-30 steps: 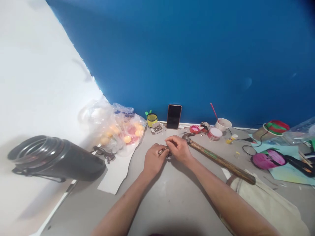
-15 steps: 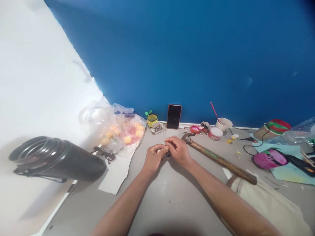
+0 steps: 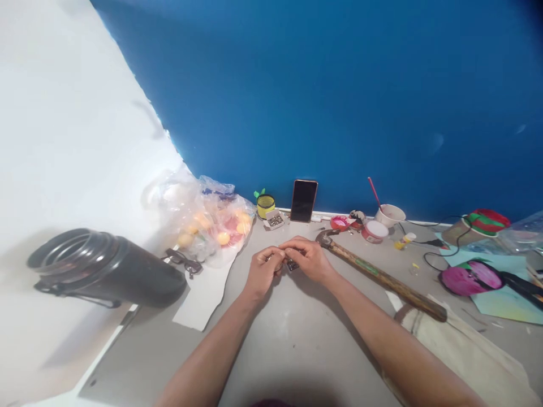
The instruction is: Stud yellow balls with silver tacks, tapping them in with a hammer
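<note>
Grey desk (image 3: 292,345) under a blue wall: left hand (image 3: 261,272) and right hand (image 3: 310,261) meet, fingers pinching a small metal piece (image 3: 292,264). This looks like fine fitting work that needs a steady grip. A hammer (image 3: 373,272) lies just beside the hands.

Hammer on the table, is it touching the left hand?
Apart. The head view shows the right hand lying between the hammer and the left hand.

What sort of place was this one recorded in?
Probably a home craft or hobby corner: a grey work surface against a blue wall, with a hammer, a cup holding a red-handled brush, and a pink painted piece on paper. The left hand and right hand pinch a small metal piece.
</note>
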Available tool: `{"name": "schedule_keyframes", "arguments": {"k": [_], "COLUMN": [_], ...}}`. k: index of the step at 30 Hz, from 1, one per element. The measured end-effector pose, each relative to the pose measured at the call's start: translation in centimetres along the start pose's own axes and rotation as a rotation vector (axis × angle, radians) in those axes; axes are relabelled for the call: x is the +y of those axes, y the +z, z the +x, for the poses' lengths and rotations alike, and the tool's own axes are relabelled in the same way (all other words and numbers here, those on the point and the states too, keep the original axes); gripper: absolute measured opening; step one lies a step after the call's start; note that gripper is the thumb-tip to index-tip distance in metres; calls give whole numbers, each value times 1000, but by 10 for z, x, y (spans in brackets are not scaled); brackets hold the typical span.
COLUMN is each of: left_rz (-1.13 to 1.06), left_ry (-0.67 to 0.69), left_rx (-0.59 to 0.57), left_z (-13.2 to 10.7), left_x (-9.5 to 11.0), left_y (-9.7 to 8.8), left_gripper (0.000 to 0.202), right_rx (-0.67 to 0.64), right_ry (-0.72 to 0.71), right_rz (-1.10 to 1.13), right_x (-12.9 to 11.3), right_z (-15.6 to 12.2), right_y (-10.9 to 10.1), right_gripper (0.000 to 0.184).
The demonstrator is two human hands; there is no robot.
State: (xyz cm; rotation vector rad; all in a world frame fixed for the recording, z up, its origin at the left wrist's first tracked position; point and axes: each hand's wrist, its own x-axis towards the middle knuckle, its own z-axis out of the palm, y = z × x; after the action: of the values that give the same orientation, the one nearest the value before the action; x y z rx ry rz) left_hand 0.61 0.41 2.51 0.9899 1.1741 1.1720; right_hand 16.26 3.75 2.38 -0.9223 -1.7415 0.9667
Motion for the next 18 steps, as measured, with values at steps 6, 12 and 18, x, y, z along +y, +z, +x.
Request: {"name": "schedule_keyframes", "arguments": {"k": [6, 12, 18], "left_rz": [-168, -436, -223], "left_ry": [-46, -149, -20], "left_rx": [-37, -199, -212], "left_z": [-2, -11, -21], "left_x": [0, 11, 16], "left_y": [2, -8, -20], "left_gripper": [27, 31, 42], "right_rx": [-16, 167, 103], "right_ry": [89, 307, 435], "right_rz": [139, 305, 513], "right_x": [1, -6, -9], "right_z": [1, 5, 4], "right_y": [-2, -7, -8], "right_gripper": [16, 26, 39]}}
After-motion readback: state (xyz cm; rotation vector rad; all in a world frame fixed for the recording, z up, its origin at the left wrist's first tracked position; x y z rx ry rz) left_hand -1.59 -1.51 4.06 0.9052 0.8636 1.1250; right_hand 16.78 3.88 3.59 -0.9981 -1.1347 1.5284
